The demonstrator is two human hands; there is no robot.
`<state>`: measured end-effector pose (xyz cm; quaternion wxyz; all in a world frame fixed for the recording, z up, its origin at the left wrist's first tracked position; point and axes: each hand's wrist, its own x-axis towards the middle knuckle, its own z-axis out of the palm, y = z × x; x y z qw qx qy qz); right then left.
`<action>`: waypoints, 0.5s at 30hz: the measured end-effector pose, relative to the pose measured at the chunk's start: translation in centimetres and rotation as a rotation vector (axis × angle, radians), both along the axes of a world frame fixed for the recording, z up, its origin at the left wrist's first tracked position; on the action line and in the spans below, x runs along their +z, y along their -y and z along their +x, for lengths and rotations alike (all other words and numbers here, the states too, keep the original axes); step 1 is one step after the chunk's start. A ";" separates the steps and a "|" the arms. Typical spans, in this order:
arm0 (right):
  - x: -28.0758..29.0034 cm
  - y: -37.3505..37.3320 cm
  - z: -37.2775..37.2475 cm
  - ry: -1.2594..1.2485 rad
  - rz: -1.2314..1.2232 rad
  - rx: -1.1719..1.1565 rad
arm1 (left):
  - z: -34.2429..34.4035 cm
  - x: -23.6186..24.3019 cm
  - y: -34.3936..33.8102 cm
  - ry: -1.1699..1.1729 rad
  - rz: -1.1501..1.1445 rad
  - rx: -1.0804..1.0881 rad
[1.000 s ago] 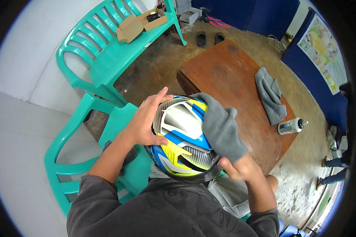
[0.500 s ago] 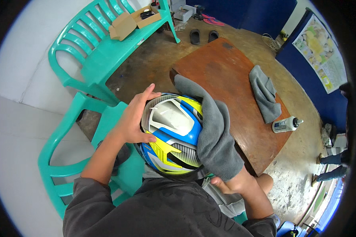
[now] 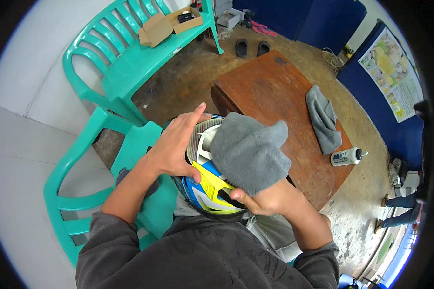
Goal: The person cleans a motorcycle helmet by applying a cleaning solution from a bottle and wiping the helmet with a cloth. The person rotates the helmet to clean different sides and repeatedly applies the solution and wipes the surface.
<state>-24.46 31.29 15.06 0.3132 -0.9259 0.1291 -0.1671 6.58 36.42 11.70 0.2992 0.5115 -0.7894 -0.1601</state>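
Helmet [image 3: 210, 185], blue, yellow and white, in lap, close against dark shirt [image 3: 202, 250]. Left hand [image 3: 174, 147] holding helmet, fingers along far left side, thumb on shell. Right hand [image 3: 271, 196] holding gray cloth [image 3: 250, 151] against helmet's right side; fingers hidden beneath, thumb exposed. Beyond, to right: wooden table [image 3: 267, 91] bearing second cloth [image 3: 322, 123] and white bottle [image 3: 345, 157]. Left: green chair [image 3: 137, 151]. Farther off, open cardboard box [image 3: 156, 31] on green bench [image 3: 140, 67].

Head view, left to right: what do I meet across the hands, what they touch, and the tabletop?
Left hand, helmet, gray cloth over the right hand, second gray cloth on the table, white bottle.
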 end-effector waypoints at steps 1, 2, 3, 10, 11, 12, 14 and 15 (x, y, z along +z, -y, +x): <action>0.1 -0.3 -0.5 -0.046 0.006 0.041 | 0.3 -0.1 0.0 -0.003 -0.008 -0.010; 0.1 -0.6 -1.2 -0.037 -0.073 0.064 | 0.5 -0.3 0.0 -0.006 -0.015 -0.020; 0.2 -0.8 -1.8 -0.044 -0.031 0.046 | 0.6 -0.5 0.0 -0.017 -0.017 -0.009; -0.2 0.9 -2.2 -0.043 0.258 -0.277 | -0.4 -0.4 0.5 -0.007 -0.035 0.024; -0.3 0.7 -1.6 -0.167 0.322 -0.249 | -0.7 -0.2 0.6 -0.007 -0.028 0.013; -0.3 0.3 -1.2 -0.276 0.399 -0.235 | -0.6 0.0 0.7 -0.004 -0.014 -0.012; -0.4 -1.1 -0.6 -0.064 -0.066 -0.098 | -0.6 0.4 0.8 -0.014 -0.012 -0.033; -0.3 -2.1 -0.6 -0.086 -0.101 -0.041 | -0.5 0.5 0.7 -0.020 -0.005 -0.044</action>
